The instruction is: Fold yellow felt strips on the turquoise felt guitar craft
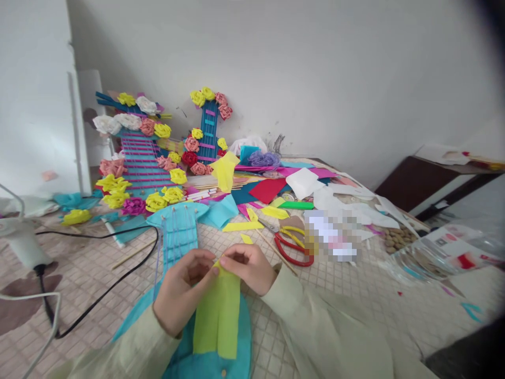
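A strip of yellow-green crepe paper (218, 321) hangs from my fingers, with a fold running down its middle. My left hand (185, 287) pinches its top edge from the left. Close beside it, my right hand (250, 266) pinches the same edge, fingertips nearly touching the left ones. Beneath the paper lies a turquoise guitar-shaped piece (179, 231) with purple strings along its neck and small pegs at its head. Part of its body is hidden by my hands and the paper.
Red-and-yellow-handled scissors (294, 255) lie right of my hands. A glue gun (23, 245) with a black cord (106, 289) is at left. Flower-covered instrument shapes (138, 158) lean at the back. Coloured paper scraps (268, 190) and a clear plastic container (437, 258) lie rightward.
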A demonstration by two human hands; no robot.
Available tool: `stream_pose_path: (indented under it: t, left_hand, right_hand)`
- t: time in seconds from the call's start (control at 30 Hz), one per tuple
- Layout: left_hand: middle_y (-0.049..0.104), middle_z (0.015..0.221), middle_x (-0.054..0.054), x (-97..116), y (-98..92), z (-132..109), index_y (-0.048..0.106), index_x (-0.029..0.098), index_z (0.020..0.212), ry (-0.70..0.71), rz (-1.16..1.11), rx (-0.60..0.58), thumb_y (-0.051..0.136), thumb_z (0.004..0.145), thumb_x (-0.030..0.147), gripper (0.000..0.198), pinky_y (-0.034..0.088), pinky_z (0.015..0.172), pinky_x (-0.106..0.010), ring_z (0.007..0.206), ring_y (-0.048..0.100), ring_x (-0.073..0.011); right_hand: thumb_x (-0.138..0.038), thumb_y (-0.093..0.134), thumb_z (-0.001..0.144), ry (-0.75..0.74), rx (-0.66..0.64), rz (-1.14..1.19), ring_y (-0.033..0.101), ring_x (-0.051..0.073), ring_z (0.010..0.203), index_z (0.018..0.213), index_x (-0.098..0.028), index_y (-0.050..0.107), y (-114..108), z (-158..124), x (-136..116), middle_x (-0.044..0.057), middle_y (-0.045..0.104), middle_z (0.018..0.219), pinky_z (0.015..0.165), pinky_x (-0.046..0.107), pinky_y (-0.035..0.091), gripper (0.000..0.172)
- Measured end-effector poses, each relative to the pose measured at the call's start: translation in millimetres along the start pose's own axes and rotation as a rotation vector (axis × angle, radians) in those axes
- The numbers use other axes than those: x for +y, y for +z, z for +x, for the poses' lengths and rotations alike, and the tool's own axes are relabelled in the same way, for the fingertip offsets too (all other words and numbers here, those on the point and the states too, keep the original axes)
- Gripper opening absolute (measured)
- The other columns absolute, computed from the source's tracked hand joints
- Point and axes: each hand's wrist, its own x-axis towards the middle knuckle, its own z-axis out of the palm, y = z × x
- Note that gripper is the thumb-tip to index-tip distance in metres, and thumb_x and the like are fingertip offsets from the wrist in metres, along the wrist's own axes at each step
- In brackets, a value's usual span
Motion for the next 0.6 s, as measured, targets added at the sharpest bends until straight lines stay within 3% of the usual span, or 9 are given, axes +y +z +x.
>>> stream_pose_path:
  t: [0.6]
  left_hand:
    - [0.060,0.073,-0.001,-1.1,-0.4,0.5,0.050,0.017,0.086,-0.019,0.000,-0.012,0.061,0.067,0.032,0.026,0.045,0.058,-0.024,0.067,0.058,-0.0145]
  right_hand:
    - [-0.025,0.060,0.067,-0.006,0.007,0.020,0.050,0.010,0.053,0.067,-0.013,0.062,0.6,0.0,3.8,0.001,0.058,0.060,0.049,0.021,0.040,0.013]
